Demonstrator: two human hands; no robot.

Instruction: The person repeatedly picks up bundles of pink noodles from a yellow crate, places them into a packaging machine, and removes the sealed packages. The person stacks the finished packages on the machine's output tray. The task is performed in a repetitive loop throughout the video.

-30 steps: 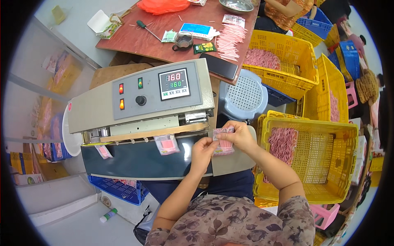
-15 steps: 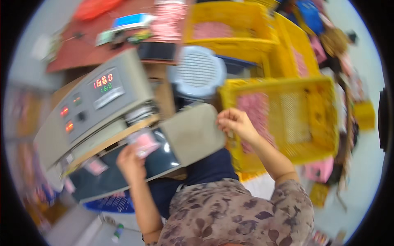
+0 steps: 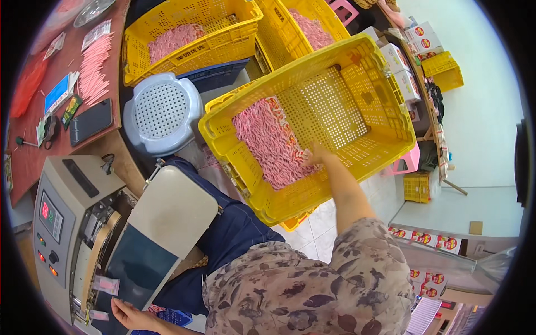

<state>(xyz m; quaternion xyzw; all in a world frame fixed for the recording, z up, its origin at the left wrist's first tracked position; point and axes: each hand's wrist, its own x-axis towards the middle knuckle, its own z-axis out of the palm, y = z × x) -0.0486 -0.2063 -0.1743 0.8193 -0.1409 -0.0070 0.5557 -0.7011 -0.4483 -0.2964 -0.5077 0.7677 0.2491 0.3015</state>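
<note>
My left hand (image 3: 129, 314) is at the dark belt (image 3: 142, 257) of a grey sealing machine (image 3: 61, 206). Its fingers stretch forward, loosely apart, with nothing seen in them. Just beyond the fingertips, a small clear-and-pink packet (image 3: 106, 285) lies partly on the belt, one edge at the machine's band. Another pink packet (image 3: 99, 315) rests further along. My right hand (image 3: 319, 156) reaches into a yellow crate (image 3: 385, 139), fingertips drawn together at the end of a dense row of pink packets (image 3: 268, 142). It appears to pinch one there, though the fingers partly hide it.
A pale blue stool (image 3: 162, 109) stands beyond the machine's beige end plate (image 3: 184, 195). Behind it sits another yellow crate (image 3: 223, 42) of pink packets. On the red table (image 3: 33, 134) lie a dark phone (image 3: 91, 121) and a row of pink packets (image 3: 94, 70).
The view has turned to the right. My left hand held a pink packet over the belt and now shows none. My right hand has gone from the end plate into the crate.
</note>
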